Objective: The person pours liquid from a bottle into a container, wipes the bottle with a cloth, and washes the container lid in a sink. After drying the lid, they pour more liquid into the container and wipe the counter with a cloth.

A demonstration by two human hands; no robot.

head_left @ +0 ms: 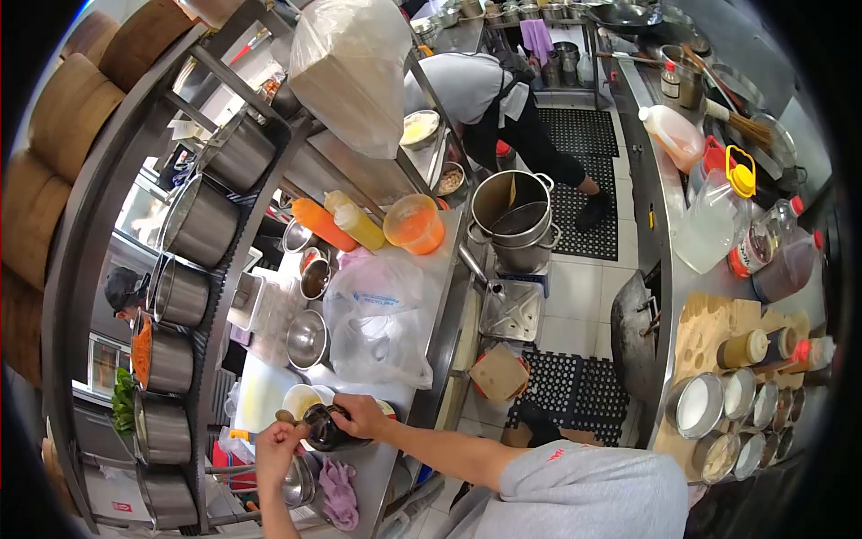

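honestly that dark glossy bottle on the steel counter looks slick and breakable; right hand clamps its body, left hand pinches the cap end

Steel counter bears plastic bags, bowls, squeeze bottles.

Beside my stockpot on the floor, an orange tub sits on the steel counter, with 2 squeeze bottles just beyond it. Below the tub, a clear plastic bag slumps. Across the aisle from the stockpot, a big oil jug stands. Past the stockpot, a co-worker bends over a black floor mat.
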